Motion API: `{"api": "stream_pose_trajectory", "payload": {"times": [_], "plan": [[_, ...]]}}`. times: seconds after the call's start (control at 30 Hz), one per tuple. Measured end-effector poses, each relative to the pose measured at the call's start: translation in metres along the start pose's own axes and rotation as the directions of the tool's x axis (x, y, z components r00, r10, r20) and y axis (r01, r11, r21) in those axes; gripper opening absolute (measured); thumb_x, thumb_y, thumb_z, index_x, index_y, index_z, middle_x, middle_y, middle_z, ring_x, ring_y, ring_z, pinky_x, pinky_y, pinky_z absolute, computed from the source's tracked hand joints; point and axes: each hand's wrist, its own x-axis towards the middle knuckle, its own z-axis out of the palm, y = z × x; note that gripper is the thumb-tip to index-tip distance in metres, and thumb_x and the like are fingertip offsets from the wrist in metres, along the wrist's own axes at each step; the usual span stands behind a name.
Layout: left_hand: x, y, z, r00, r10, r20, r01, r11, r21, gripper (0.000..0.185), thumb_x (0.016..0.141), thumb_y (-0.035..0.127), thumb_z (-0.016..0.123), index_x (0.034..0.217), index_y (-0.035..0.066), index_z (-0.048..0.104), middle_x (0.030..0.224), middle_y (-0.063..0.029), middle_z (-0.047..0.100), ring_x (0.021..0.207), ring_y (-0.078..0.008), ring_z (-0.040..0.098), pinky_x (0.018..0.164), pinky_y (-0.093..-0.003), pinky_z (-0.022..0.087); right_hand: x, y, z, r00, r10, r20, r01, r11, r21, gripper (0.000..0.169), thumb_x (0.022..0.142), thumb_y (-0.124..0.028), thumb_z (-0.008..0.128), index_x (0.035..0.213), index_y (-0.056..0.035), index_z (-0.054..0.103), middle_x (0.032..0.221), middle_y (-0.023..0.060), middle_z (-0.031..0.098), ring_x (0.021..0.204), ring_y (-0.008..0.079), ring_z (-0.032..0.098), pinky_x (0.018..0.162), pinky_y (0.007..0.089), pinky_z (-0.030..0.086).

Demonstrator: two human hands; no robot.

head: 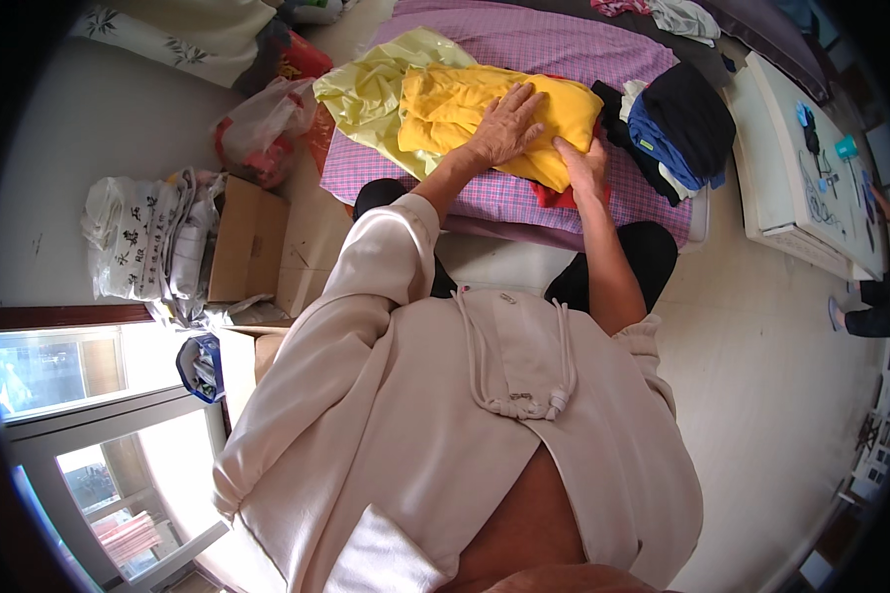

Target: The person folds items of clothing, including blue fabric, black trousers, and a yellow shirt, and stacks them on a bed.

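Observation:
A folded yellow cloth garment (445,107) lies on a surface covered with a purple checked cloth (549,41). My left hand (507,124) rests flat on top of it, fingers spread. At its right end is my right hand (584,164), thumb on top and the other fingers partly hidden at the edge; whether they grip it cannot be told. Red fabric (552,196) shows beneath the yellow garment. A crumpled pale yellow-green plastic sheet or bag (363,89) lies under and left of it. To the right stand folded dark and blue garments (671,126).
A white cabinet (786,156) with small tools on top stands at the right. On the left are a cardboard box (248,237), plastic-wrapped bundles (137,230) bearing writing, and a clear bag (267,133). Another person's foot (836,315) shows at the far right.

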Motion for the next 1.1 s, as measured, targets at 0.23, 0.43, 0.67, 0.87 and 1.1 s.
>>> {"api": "stream_pose_trajectory", "payload": {"times": [0.23,0.43,0.67,0.87,1.1], "plan": [[-0.010,0.013,-0.006,0.994,0.006,-0.111,0.007,0.992,0.125,0.081,0.088,0.062,0.046,0.146,0.008,0.029,0.150,-0.0196,0.025,0.141,-0.0359,0.020,0.113,-0.0523,0.015,-0.014,-0.025,-0.028,0.999,-0.034,0.003,0.033,0.988,0.148,0.044,0.070,-0.011,0.079,0.108,0.0026,0.061,0.100,0.0120,0.067,0.085,0.0191,0.066,0.076,0.0318,0.053],[-0.017,-0.013,-0.014,1.000,0.015,0.025,-0.021,0.963,0.267,0.091,0.084,0.071,0.040,0.148,0.008,0.025,0.152,-0.0176,0.024,0.143,-0.0318,0.016,0.115,-0.0517,0.009,-0.022,-0.008,-0.048,0.997,0.060,0.049,-0.070,0.960,0.269,0.037,0.075,-0.007,0.076,0.108,0.0012,0.061,0.101,0.0083,0.066,0.087,0.0148,0.063,0.079,0.0275,0.051],[-0.031,-0.066,-0.038,0.979,-0.196,-0.058,0.201,0.876,0.438,0.071,0.092,0.060,0.035,0.144,0.012,0.037,0.150,-0.0166,0.030,0.141,-0.0319,0.021,0.114,-0.0524,0.010,-0.023,-0.002,-0.042,0.996,0.059,0.061,-0.076,0.948,0.310,0.037,0.074,-0.007,0.076,0.107,0.0009,0.061,0.100,0.0078,0.066,0.084,0.0142,0.063,0.076,0.0270,0.051],[-0.024,-0.046,-0.044,0.941,-0.188,-0.281,0.285,0.889,0.360,0.054,0.091,0.040,0.049,0.136,0.009,0.046,0.144,-0.0191,0.037,0.138,-0.0360,0.027,0.111,-0.0570,0.015,-0.025,-0.003,-0.035,1.000,0.000,-0.022,0.007,0.948,0.319,0.039,0.070,-0.006,0.078,0.105,-0.0005,0.061,0.093,0.0060,0.066,0.076,0.0136,0.063,0.070,0.0274,0.052],[-0.027,0.075,-0.031,0.994,-0.040,-0.101,0.023,0.987,-0.160,0.062,0.094,0.034,0.054,0.140,-0.002,0.034,0.144,-0.0267,0.032,0.134,-0.0410,0.032,0.108,-0.0421,0.033,-0.026,-0.018,-0.034,0.997,0.015,-0.070,0.000,0.980,0.201,0.037,0.070,-0.008,0.077,0.102,0.0010,0.061,0.093,0.0085,0.066,0.079,0.0144,0.063,0.072,0.0287,0.052]]}}
